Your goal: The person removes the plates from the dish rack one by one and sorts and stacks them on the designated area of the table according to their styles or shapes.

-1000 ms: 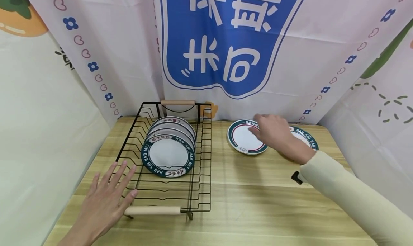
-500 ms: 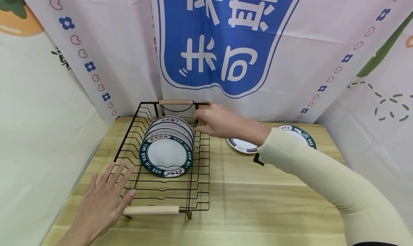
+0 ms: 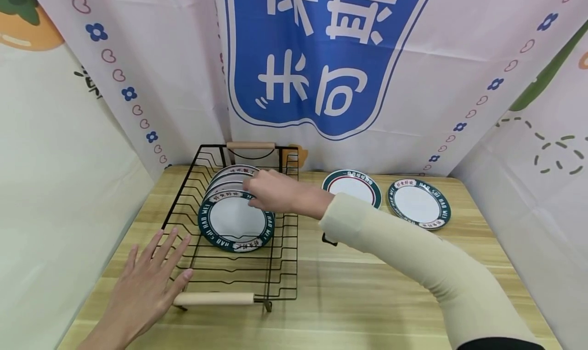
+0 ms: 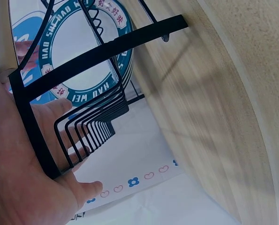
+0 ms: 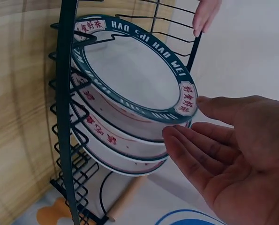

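Note:
A green-rimmed white plate [image 3: 236,217] stands upright at the front of several plates in a black wire dish rack [image 3: 229,282]. My right hand [image 3: 275,191] reaches across to its upper right edge. In the right wrist view, the right hand [image 5: 242,150] has its thumb tip right at the plate's rim, while the loosely bent fingers lie on the far side of that edge. My left hand [image 3: 146,283] spreads its fingers at the rack's front left corner, beside the front wooden handle [image 3: 215,299]. The left wrist view shows the left hand [image 4: 41,154] close against the black frame.
Two more green-rimmed plates, one with a red inner ring [image 3: 351,182] and one with lettering [image 3: 419,204], lie flat on the wooden table [image 3: 349,299] right of the rack. Printed cloth [image 3: 413,105] hangs behind and at both sides.
My right hand has moved left from above the flat plates, past the rack's right side, to the front racked plate's edge. The left hand stays in place.

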### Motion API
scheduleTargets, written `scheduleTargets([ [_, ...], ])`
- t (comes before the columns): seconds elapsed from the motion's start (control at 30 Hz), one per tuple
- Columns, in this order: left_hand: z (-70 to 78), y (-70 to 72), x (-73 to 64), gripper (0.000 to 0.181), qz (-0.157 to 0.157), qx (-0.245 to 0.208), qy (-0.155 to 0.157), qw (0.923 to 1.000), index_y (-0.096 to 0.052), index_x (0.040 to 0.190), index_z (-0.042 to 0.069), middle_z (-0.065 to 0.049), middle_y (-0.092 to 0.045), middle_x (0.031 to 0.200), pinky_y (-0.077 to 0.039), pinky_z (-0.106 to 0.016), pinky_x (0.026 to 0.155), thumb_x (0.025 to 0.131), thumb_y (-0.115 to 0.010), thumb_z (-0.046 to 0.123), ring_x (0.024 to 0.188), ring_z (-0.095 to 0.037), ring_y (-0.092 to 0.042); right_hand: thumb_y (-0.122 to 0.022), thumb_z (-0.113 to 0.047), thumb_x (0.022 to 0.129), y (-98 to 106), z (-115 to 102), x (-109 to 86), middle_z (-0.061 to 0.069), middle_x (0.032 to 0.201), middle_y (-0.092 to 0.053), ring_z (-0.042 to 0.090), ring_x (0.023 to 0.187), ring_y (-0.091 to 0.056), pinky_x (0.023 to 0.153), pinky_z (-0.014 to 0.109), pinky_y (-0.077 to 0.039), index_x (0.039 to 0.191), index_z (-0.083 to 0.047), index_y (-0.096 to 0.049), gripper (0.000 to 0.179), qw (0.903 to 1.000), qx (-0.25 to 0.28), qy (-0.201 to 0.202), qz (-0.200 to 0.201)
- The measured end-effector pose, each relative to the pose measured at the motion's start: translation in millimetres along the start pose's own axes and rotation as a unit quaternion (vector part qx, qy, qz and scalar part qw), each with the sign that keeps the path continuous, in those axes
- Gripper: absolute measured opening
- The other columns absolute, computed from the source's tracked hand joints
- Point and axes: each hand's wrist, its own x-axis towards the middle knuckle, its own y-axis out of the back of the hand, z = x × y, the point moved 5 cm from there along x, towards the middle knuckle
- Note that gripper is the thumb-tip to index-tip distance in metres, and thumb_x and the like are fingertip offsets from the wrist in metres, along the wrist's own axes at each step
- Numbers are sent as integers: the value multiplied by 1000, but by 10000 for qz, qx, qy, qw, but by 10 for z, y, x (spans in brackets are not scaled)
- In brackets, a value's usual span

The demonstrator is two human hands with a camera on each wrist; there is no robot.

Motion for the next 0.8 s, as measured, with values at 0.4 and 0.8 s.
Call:
scheduleTargets([
  [0.4,-2,9,17,71,9,21,-13,10000,-25,170,19,-14,-19,177,19,-50,128,110,-50,47,165,-26,8,-70,-19,104,-267,32,228,10,116,-74,17,95,-74,87,25,-61,148,0,-56,49,9983,70,-393,-424],
  [0.8,1,2,13,72,-34,45,-11,10000,-24,170,18,-10,-13,178,18,-50,128,110,-50,47,165,-28,5,-59,-7,107,-418,79,310,10,120,-72,19,102,-72,91,25,-60,155,-3,-48,49,9961,11,-546,-699],
])
